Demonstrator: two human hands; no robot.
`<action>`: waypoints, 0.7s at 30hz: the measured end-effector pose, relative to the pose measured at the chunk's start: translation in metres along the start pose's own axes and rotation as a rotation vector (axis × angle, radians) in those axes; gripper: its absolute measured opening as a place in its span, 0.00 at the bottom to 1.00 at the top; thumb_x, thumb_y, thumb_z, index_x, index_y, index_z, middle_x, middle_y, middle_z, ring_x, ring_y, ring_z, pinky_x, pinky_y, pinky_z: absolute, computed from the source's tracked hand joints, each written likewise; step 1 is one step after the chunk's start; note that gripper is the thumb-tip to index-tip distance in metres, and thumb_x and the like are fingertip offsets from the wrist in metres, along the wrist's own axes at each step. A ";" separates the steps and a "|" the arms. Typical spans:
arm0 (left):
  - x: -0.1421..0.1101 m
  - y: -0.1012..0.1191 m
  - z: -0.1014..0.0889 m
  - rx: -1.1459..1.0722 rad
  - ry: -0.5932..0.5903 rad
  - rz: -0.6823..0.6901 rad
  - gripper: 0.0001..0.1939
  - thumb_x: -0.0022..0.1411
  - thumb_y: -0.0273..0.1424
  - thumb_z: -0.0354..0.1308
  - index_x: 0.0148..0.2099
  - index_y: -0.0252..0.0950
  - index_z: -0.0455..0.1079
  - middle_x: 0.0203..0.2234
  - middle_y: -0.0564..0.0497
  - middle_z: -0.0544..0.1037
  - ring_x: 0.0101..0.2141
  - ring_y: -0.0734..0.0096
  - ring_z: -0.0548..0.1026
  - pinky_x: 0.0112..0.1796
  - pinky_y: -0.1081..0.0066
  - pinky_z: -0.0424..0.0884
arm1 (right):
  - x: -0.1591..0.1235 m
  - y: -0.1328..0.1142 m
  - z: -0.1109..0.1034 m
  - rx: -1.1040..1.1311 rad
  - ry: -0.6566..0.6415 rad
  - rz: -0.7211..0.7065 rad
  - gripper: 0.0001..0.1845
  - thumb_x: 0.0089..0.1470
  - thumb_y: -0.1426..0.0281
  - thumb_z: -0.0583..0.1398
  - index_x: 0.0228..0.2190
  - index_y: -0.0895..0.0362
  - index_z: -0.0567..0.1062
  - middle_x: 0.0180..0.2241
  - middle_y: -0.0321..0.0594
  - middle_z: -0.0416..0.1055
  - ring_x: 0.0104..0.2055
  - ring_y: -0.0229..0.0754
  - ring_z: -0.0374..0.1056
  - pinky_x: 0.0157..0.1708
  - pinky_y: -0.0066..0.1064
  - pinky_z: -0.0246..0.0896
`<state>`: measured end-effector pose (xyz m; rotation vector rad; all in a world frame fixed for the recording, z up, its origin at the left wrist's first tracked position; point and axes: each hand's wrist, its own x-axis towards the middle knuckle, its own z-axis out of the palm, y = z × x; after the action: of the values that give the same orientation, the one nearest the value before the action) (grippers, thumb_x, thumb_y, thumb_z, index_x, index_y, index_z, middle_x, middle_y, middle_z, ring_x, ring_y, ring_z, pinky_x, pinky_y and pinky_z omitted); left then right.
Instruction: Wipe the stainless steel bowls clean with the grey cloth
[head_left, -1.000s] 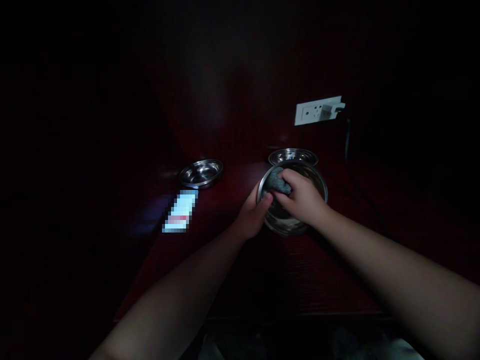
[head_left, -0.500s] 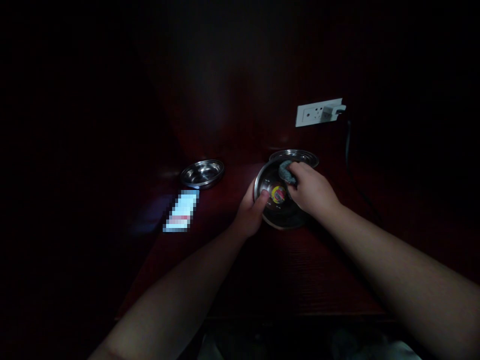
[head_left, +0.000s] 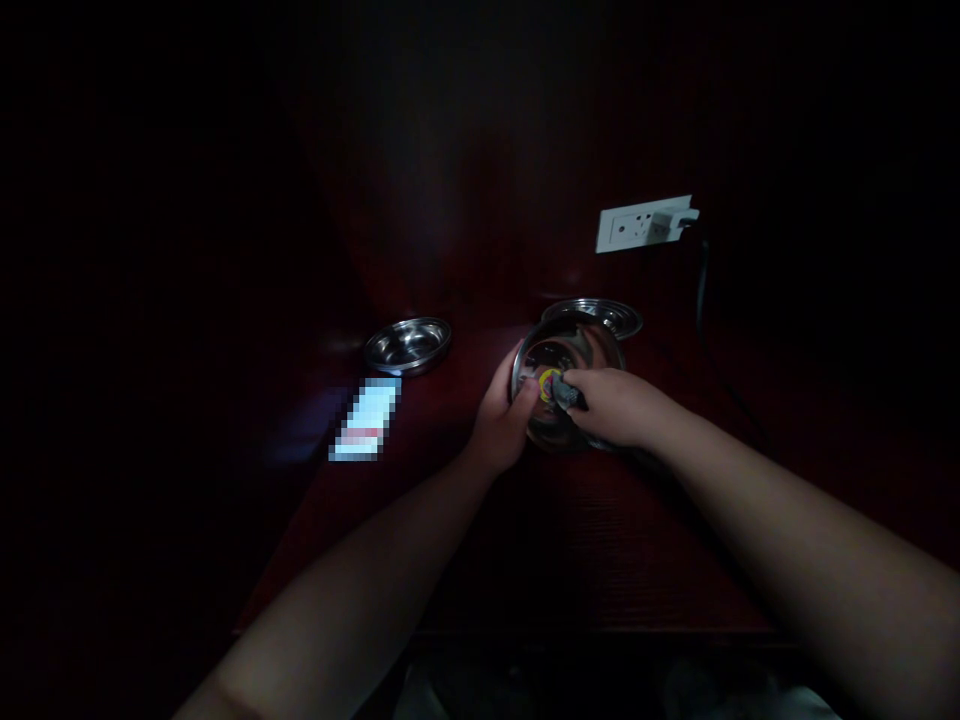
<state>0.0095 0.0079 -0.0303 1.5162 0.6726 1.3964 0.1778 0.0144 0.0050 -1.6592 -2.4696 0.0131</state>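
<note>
A shiny steel bowl [head_left: 564, 352] is tilted toward me over a dark red table [head_left: 600, 540]. My left hand [head_left: 501, 418] grips its left rim, thumb hooked over the edge. My right hand [head_left: 615, 405] is closed on a small grey cloth [head_left: 568, 393] and presses it against the inside near a round yellow sticker [head_left: 548, 381] on the bottom. A second steel dish [head_left: 609, 313] lies just behind the bowl, partly hidden by it.
Another steel dish [head_left: 407, 345] sits to the left, with a pale blurred rectangle [head_left: 364, 420] in front of it. A white wall socket [head_left: 643, 223] holds a plug with a dark cord hanging down on the right. Surroundings are very dark.
My right hand moved the cloth from the bowl's far rim down to the near inside by the sticker. The bowl tipped more upright and my left hand shifted slightly with it.
</note>
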 end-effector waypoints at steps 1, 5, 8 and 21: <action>0.000 0.000 0.000 0.014 0.006 0.003 0.27 0.64 0.40 0.53 0.62 0.38 0.59 0.58 0.43 0.68 0.57 0.57 0.66 0.57 0.58 0.61 | -0.001 -0.001 0.000 0.015 -0.020 -0.055 0.10 0.51 0.68 0.57 0.37 0.56 0.72 0.37 0.47 0.76 0.37 0.48 0.71 0.35 0.34 0.59; 0.000 0.001 0.000 0.048 0.015 0.016 0.24 0.65 0.40 0.51 0.61 0.37 0.61 0.55 0.44 0.70 0.56 0.58 0.67 0.57 0.59 0.61 | -0.006 -0.006 0.000 0.112 -0.071 -0.225 0.07 0.50 0.68 0.58 0.34 0.55 0.71 0.34 0.44 0.74 0.35 0.45 0.69 0.35 0.33 0.59; -0.001 0.001 0.001 0.095 0.063 -0.006 0.21 0.66 0.40 0.49 0.57 0.37 0.64 0.50 0.45 0.74 0.54 0.59 0.68 0.56 0.59 0.61 | -0.009 -0.010 0.001 0.215 -0.061 -0.303 0.07 0.50 0.69 0.58 0.34 0.56 0.70 0.33 0.42 0.73 0.34 0.42 0.68 0.36 0.32 0.58; 0.000 0.001 0.001 0.064 0.113 -0.042 0.20 0.66 0.43 0.47 0.52 0.36 0.65 0.52 0.45 0.73 0.52 0.62 0.70 0.54 0.63 0.62 | -0.010 -0.019 0.007 0.480 0.163 -0.498 0.06 0.51 0.73 0.58 0.35 0.56 0.68 0.34 0.41 0.69 0.36 0.41 0.64 0.38 0.33 0.58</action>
<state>0.0098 0.0071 -0.0295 1.4725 0.8213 1.4488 0.1630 -0.0012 -0.0011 -0.8075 -2.4277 0.3597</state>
